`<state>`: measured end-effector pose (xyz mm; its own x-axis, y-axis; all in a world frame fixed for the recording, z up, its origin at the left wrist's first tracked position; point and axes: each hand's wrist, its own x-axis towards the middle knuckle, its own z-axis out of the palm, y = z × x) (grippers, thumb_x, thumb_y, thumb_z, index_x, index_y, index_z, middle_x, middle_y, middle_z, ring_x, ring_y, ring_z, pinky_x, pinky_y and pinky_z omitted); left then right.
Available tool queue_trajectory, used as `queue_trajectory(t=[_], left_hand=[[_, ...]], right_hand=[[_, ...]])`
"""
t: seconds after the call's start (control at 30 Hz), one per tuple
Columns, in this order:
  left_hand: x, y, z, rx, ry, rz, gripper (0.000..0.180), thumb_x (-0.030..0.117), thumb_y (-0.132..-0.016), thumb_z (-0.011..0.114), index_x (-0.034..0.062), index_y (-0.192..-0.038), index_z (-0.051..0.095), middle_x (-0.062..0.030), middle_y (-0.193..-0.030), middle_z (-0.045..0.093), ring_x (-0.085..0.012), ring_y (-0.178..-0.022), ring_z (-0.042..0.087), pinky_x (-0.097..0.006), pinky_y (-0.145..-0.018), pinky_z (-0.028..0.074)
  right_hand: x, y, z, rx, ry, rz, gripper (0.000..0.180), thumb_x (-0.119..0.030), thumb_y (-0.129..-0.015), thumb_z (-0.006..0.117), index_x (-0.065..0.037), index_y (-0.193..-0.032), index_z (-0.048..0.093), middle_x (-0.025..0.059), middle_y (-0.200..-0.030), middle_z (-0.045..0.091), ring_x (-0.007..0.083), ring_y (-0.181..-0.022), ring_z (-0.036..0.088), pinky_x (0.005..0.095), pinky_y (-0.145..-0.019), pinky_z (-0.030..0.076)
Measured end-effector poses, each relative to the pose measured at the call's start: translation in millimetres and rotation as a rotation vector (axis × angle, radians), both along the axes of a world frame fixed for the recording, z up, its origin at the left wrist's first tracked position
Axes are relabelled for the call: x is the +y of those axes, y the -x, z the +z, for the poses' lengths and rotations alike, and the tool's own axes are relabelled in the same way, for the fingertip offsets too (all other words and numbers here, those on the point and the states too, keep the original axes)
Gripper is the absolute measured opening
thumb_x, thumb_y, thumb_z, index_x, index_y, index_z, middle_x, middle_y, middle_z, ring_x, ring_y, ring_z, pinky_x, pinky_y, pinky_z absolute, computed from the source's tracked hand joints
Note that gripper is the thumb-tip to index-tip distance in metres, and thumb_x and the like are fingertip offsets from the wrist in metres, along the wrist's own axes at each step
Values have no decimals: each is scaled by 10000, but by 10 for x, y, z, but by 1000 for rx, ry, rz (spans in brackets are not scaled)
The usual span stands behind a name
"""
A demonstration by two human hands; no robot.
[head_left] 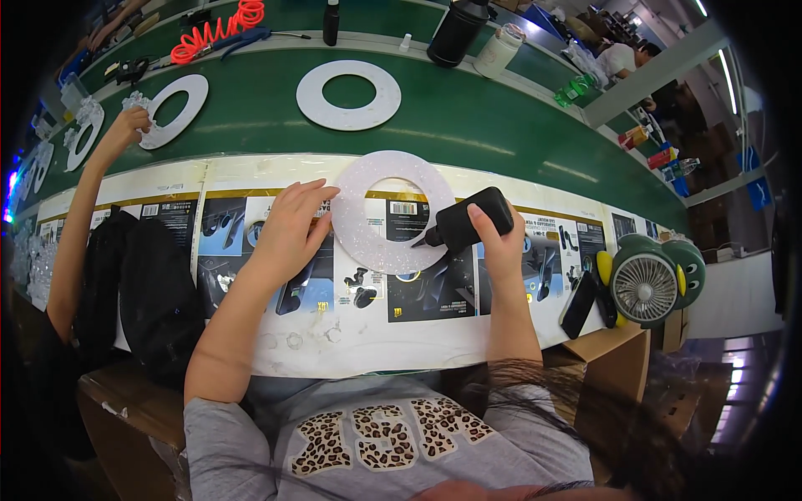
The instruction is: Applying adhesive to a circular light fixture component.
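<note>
A white speckled ring (pixel 352 219) lies in front of me on printed packaging sheets. My left hand (pixel 291 224) rests at its left side, fingers stretched out and the fingertips by its edge. In my right hand (pixel 503 246) is a black squeeze bottle (pixel 456 224), tilted so that its narrow nozzle points down to the left. The nozzle tip is at the lower right part of the ring; whether anything flows from it, I cannot tell. Farther back on the green bench lies a second plain white ring (pixel 312 97).
At left a co-worker's hand (pixel 129 127) works at another white ring (pixel 199 98). A red coiled hose (pixel 219 33), a large black bottle (pixel 458 33) and a jar (pixel 499 52) stand along the back. At right are a green fan (pixel 647 284) and a phone (pixel 578 305).
</note>
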<state>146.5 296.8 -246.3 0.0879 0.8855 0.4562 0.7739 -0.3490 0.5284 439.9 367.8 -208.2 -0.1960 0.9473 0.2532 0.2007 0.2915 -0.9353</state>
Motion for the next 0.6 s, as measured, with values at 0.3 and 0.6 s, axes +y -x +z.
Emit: queue_trajectory(t=[0.3,0.6], left_hand=[[-8,3,3,2,40,11,320,84,-850,610,46,-1166,575,-178,-1227,571,-368,-1193,480,-456,-1049,345],[-1,11,-18,4,32,12,319,84,-852,609,46,-1168,576,-176,-1233,568,-371,-1194,477,-448,-1046,349]], right_hand=[[9,7,-18,2,-14,0,217,-195,-839,674,8,-826,600,36,-715,600,93,-660,521,251,-609,427],[29,-30,-14,1,-12,-18,216,-195,-837,677,8,-824,604,27,-702,596,91,-653,518,246,-603,425]])
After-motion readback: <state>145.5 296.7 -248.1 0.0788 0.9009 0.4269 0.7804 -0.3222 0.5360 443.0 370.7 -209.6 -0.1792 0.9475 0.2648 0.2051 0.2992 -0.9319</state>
